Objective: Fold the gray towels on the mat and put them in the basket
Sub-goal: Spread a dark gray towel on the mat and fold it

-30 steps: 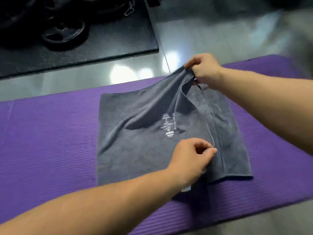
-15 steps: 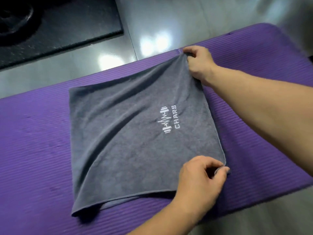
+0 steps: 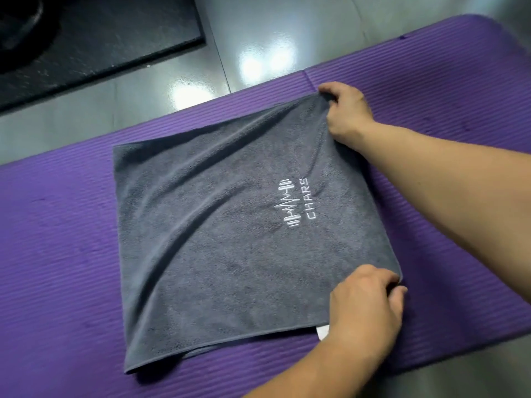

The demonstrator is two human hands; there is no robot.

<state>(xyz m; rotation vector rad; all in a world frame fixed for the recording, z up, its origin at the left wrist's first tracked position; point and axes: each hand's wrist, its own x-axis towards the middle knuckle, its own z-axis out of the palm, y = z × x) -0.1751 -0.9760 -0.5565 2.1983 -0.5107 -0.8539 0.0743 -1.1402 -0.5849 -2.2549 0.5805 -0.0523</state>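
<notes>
on the glossy floor [image 3: 149,110] a purple mat [image 3: 57,254] carries the gray towel [image 3: 215,248], spread flat; right hand [image 3: 346,116] fingers pinch its far corner, left hand [image 3: 365,308] fingers grip the near corner.

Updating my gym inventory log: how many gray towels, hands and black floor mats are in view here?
gray towel: 1
hands: 2, the left hand and the right hand, each pinching a towel corner
black floor mat: 1
Total: 4
</notes>
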